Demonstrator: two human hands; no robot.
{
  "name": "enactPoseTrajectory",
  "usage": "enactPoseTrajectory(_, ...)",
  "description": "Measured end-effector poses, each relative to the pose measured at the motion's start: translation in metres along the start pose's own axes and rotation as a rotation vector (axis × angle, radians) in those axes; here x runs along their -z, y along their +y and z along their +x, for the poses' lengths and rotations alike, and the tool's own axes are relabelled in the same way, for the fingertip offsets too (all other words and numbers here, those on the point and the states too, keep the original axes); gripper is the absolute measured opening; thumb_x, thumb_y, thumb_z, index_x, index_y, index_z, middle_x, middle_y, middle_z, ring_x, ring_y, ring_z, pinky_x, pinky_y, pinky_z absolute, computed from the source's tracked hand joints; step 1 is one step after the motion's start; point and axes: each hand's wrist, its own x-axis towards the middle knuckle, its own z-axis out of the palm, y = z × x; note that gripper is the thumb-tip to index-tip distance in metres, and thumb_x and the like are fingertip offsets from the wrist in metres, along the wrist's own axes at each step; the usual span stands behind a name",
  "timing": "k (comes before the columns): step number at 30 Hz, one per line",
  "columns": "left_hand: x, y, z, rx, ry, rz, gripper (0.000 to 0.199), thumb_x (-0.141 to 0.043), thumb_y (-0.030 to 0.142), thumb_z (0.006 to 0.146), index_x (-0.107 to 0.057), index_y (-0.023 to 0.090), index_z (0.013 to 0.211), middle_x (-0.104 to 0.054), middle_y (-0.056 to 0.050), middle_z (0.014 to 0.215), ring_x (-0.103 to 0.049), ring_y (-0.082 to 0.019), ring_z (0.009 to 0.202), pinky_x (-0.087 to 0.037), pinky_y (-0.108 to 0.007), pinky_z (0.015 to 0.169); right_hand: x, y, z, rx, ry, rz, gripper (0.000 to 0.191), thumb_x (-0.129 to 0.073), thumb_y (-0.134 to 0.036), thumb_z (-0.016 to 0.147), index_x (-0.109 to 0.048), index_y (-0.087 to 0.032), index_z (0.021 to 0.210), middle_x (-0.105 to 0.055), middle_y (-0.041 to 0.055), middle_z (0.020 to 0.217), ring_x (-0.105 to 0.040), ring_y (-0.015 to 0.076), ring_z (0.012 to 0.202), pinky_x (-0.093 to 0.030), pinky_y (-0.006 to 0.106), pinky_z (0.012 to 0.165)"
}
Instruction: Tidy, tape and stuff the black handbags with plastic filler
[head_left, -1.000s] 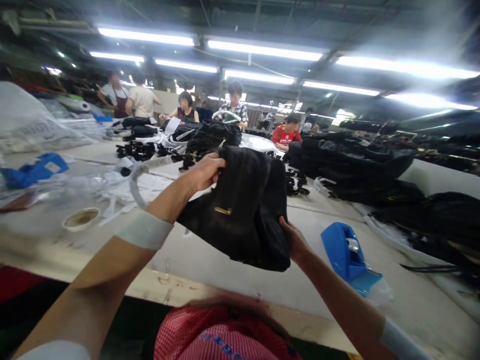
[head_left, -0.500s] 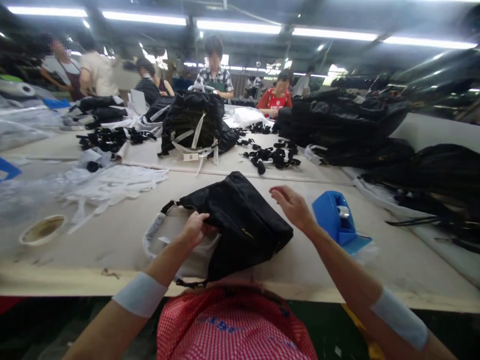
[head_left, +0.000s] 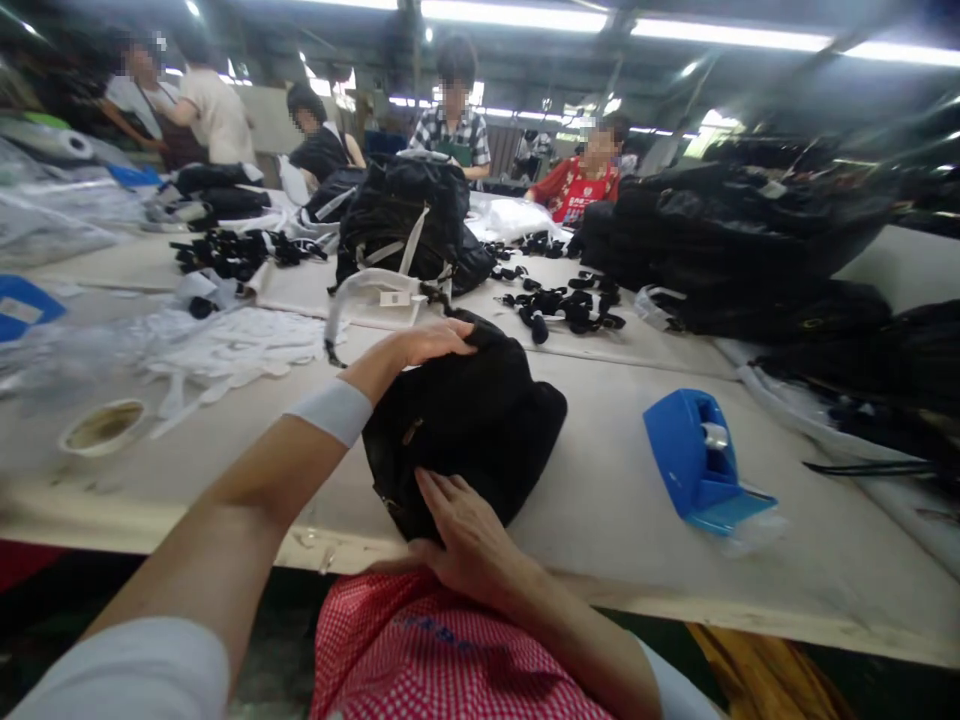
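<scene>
Item, one slumped black fabric bag (head_left: 495, 405) with a small gold-toned fitting (head_left: 412, 430), on the pale worktable (head_left: 600, 500) between our two hands, its long axis lost to us in the folds. Our left hand (head_left: 437, 342) lies over its far edge, whether pinching cloth we cannot tell, and is the nearer to the white-wrapped handle (head_left: 343, 298) looping out beyond; our right hand (head_left: 469, 525) rests on the near side, fingers extended, thumb apart. Also held, rightward and well apart: one blue tape dispenser (head_left: 679, 455).

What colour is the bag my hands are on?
The bag is black all over its visible cloth; the head view shows it best.
</scene>
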Motion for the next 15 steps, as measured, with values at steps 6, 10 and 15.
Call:
enactPoseTrajectory(6, -0.007, -0.039, -0.005, -0.138, 0.516, 0.523, 0.024, -0.071, 0.015, 0.072, -0.074, 0.014, 0.096, -0.073, -0.015, 0.111, -0.062, -0.032, 0.116, -0.042, -0.039, 0.106, -0.005, 0.008, 0.04, -0.014, 0.007, 0.111, 0.073, -0.071, -0.04, 0.084, -0.046, -0.012, 0.147, -0.054, 0.0213, 0.14, -0.053, 0.0349, 0.124, -0.047, 0.052, 0.103)
enactPoseTrajectory(10, -0.035, -0.054, -0.052, -0.133, 0.69, 0.902, 0.032, -0.064, 0.025, 0.083, -0.07, 0.01, 0.11, -0.063, -0.026, 0.125, -0.055, -0.042, 0.123, -0.038, -0.051, 0.109, -0.012, 0.008, 0.052, 0.052, 0.031, 0.066, 0.054, -0.073, -0.041, 0.084, -0.06, -0.011, 0.127, -0.058, 0.0216, 0.129, -0.056, 0.0333, 0.114, -0.049, 0.05, 0.098)
enactPoseTrajectory(15, -0.053, -0.062, -0.104, 0.181, 0.675, 1.185, 0.035, -0.041, 0.028, 0.092, -0.072, 0.014, 0.102, -0.058, -0.026, 0.128, -0.059, -0.047, 0.109, -0.048, -0.062, 0.088, -0.017, 0.011, 0.05, 0.199, 0.022, 0.072, 0.053, -0.075, -0.045, 0.084, -0.062, -0.008, 0.118, -0.063, 0.0216, 0.126, -0.062, 0.0302, 0.111, -0.051, 0.042, 0.099)
